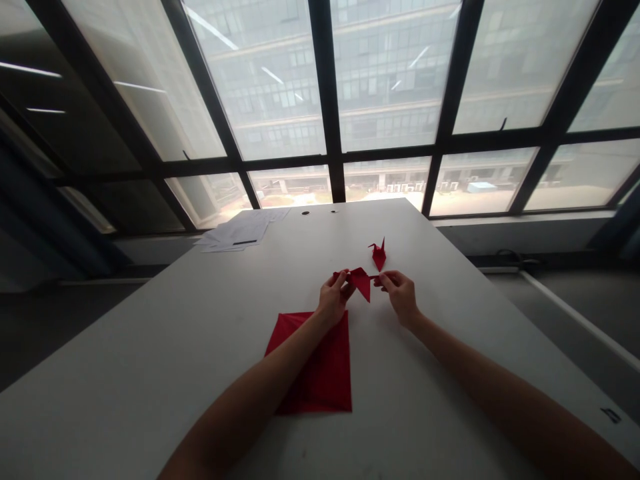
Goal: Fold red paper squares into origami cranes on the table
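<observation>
Between my two hands is a red origami crane (361, 283), held just above the table with one wing pointing down. My left hand (335, 295) pinches its left end, fingers closed. At the opposite side, my right hand (397, 290) grips a thin folded tip between thumb and fingers. A second red paper crane (379, 255) stands on the table just beyond my right hand. Under my left forearm lies a creased square sheet of red paper (330, 373), partly covered by the arm.
The white table (200, 360) stretches away toward large dark-framed windows (333, 100). White papers (235, 230) with a dark pen-like stick (245, 242) on them lie at the far left. A round dark hole (305, 213) shows near the far edge. Curtains hang on both sides.
</observation>
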Demonstrator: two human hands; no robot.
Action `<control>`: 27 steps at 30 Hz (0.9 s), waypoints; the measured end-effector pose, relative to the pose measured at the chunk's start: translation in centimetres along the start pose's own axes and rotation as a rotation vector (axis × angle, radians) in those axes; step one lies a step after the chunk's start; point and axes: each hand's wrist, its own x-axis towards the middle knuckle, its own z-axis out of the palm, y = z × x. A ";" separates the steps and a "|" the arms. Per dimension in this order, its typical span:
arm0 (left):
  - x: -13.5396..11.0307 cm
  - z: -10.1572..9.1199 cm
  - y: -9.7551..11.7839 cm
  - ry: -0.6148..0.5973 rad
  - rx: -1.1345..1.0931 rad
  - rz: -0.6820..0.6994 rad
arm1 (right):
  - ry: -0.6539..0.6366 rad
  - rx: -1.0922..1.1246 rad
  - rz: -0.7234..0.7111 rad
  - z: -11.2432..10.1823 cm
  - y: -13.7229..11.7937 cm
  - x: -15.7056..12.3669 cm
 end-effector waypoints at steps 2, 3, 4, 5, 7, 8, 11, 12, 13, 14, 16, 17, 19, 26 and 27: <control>0.0 0.0 0.0 -0.033 -0.019 0.001 | -0.008 0.096 0.119 -0.3 0.2 0.0; -0.1 0.1 0.0 -0.050 -0.024 0.002 | -0.011 0.144 0.170 -0.5 0.3 0.0; -0.1 0.1 0.0 -0.066 -0.026 0.005 | -0.012 0.183 0.209 -0.6 0.3 0.1; -0.2 0.2 0.0 -0.082 -0.026 0.009 | -0.015 0.213 0.236 -0.8 0.4 0.1; -0.4 0.4 0.1 -0.114 -0.019 0.018 | -0.019 0.251 0.261 -1.0 0.5 0.2; -0.5 0.5 0.1 -0.129 -0.011 0.020 | -0.019 0.266 0.264 -1.0 0.5 0.2; -0.8 0.7 0.1 -0.180 0.014 0.010 | -0.055 0.338 0.270 -1.0 0.4 0.3; -0.9 0.8 0.1 -0.204 0.022 0.007 | -0.078 0.357 0.267 -1.0 0.3 0.3; -1.0 0.8 0.0 -0.227 0.030 0.005 | -0.102 0.370 0.264 -0.9 0.3 0.2; -1.0 0.9 0.0 -0.248 0.040 0.004 | -0.119 0.374 0.255 -0.9 0.2 0.2; -1.0 0.9 -0.2 -0.260 0.065 -0.003 | -0.110 0.363 0.219 -0.8 0.2 0.1; -1.0 0.8 -0.3 -0.249 0.079 -0.009 | -0.088 0.351 0.192 -0.7 0.2 0.1; -1.0 0.7 -0.6 -0.216 0.105 -0.026 | -0.034 0.325 0.128 -0.6 0.3 0.1; -1.0 0.8 -1.0 -0.190 0.139 -0.080 | 0.038 0.187 -0.026 -0.2 0.8 -0.3; -1.0 0.8 -1.0 -0.185 0.141 -0.079 | 0.045 0.175 -0.025 -0.2 0.8 -0.3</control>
